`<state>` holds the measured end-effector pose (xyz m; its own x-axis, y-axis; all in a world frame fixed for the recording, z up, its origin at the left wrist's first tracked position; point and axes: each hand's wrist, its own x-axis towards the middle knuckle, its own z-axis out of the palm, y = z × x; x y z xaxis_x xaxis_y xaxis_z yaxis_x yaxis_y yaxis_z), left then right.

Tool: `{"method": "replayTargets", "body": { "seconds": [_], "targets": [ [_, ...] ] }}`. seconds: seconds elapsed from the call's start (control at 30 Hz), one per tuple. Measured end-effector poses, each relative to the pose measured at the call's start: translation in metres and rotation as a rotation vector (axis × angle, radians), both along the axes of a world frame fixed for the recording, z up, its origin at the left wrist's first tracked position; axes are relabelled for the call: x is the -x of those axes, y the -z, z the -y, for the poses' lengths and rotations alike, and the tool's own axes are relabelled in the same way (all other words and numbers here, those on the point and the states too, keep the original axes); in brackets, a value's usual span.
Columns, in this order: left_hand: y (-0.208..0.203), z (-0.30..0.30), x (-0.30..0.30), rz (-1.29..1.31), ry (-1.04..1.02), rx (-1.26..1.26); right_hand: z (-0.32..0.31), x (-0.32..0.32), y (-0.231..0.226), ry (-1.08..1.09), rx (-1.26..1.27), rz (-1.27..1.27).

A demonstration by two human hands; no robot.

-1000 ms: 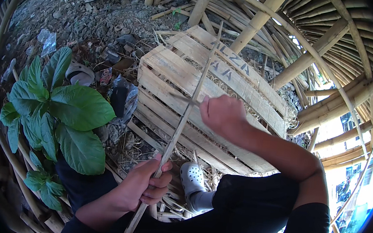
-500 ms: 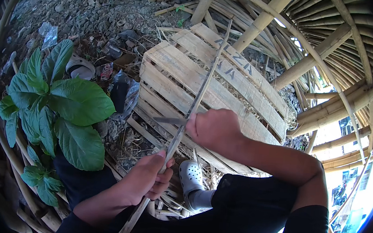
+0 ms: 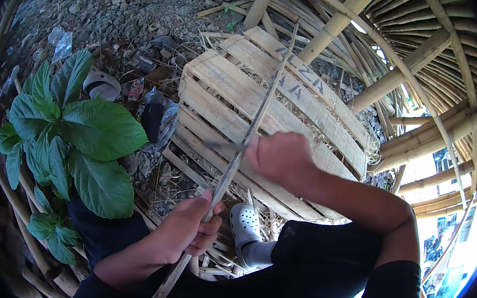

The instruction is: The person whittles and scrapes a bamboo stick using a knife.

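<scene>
A long, thin bamboo strip (image 3: 262,106) runs from my lap up and away over a slatted wooden crate (image 3: 220,102). My left hand (image 3: 188,224) is wrapped round its lower part, thumb on top. Farther up the strip, my right hand (image 3: 281,160) is closed on a knife, its handle hidden in the fist. The knife's blade (image 3: 221,145) points left across the strip and is blurred by motion. Whether its edge touches the strip I cannot tell.
A leafy green plant (image 3: 87,134) grows at the left, before rubble ground (image 3: 125,14) with plastic scraps. Bamboo poles (image 3: 342,27) and a woven bamboo wall stand at the far right. My foot in a grey clog (image 3: 244,225) rests below the crate.
My right hand and the knife have moved slightly up and right along the strip. My left hand and the bamboo strip stay almost where they were.
</scene>
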<state>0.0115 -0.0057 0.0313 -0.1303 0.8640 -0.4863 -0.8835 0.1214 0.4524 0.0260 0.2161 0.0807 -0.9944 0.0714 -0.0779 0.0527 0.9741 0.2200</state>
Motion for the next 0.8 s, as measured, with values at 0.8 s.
{"method": "replayTargets", "body": {
  "seconds": [0.8],
  "targets": [
    [-0.004,0.004,0.002,0.101,-0.002,-0.035,-0.04,0.024,-0.004,0.018,-0.057,0.173]
  ]
}}
